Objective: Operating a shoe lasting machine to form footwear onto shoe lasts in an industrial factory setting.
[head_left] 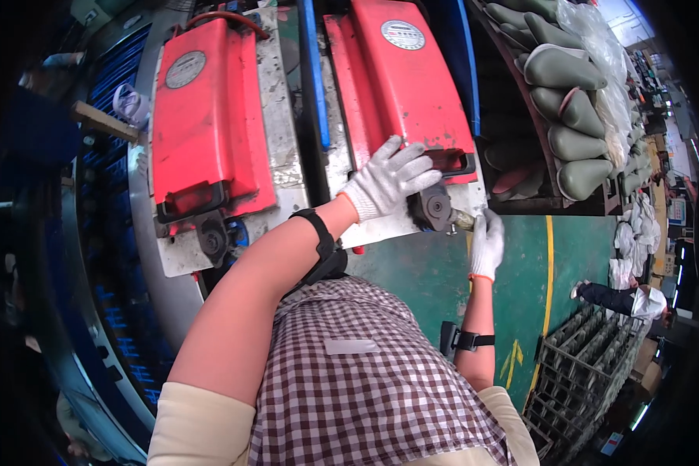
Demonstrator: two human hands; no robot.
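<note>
My left hand (pixel 388 182) wears a white knit glove and lies with its fingers stretched out over the front end of the right-hand red machine cover (pixel 415 85). Beside its fingertips is the cover's black handle (pixel 460 165). Just below, a dark round clamp mechanism (pixel 435 206) sits at the machine's front edge. From it a short yellowish-green handle (pixel 464 220) sticks out to the right. My right hand (pixel 487 247), also gloved, is closed at that handle's end; its fingers partly hide the grip.
A second red machine (pixel 206 124) stands at the left with its own clamp (pixel 212 239). Blue upright bars (pixel 315 78) flank the right machine. Olive-green boots (pixel 565 68) fill a rack at the right. Behind lies green floor (pixel 520 264), a wire rack (pixel 586 357) and another person (pixel 625 299).
</note>
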